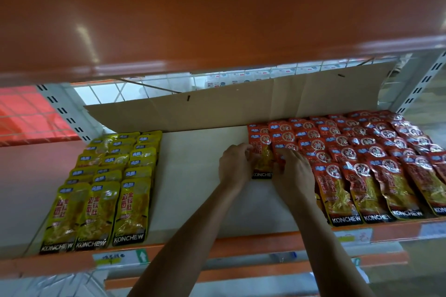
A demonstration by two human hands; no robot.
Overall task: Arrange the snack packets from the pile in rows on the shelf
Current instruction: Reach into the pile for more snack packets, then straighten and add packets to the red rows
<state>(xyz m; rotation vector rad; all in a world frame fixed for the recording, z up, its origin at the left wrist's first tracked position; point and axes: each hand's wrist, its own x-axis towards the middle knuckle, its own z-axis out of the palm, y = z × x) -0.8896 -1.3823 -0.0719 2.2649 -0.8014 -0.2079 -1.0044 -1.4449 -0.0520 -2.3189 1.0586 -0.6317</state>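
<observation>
Shelf: one pale shelf board (193,200) ran across the middle of the frame, under an orange upper shelf (217,19).
Backing: one cardboard sheet (241,103) leaned along the back of the board.
Yellow packets (103,188): at lower left, three columns side by side, each overlapped like shingles front to back; three full packets showed in the front row, and the count behind them could not be told.
Red packets (374,164): at right, several overlapped columns reaching back to the cardboard; four showed along the front edge, the rightmost cut by the frame.
Held packet: one red snack packet (263,166) lay at centre, just left of the red block, over the leftmost red column, its black band facing the viewer.
Left hand (235,164): fingers curled, pinching the packet's left edge.
Right hand (293,171): fingers bent over the packet's right edge, gripping it.
Gap: bare board separated the yellow and red groups.
Front edge: an orange rail with paper labels (115,258).
</observation>
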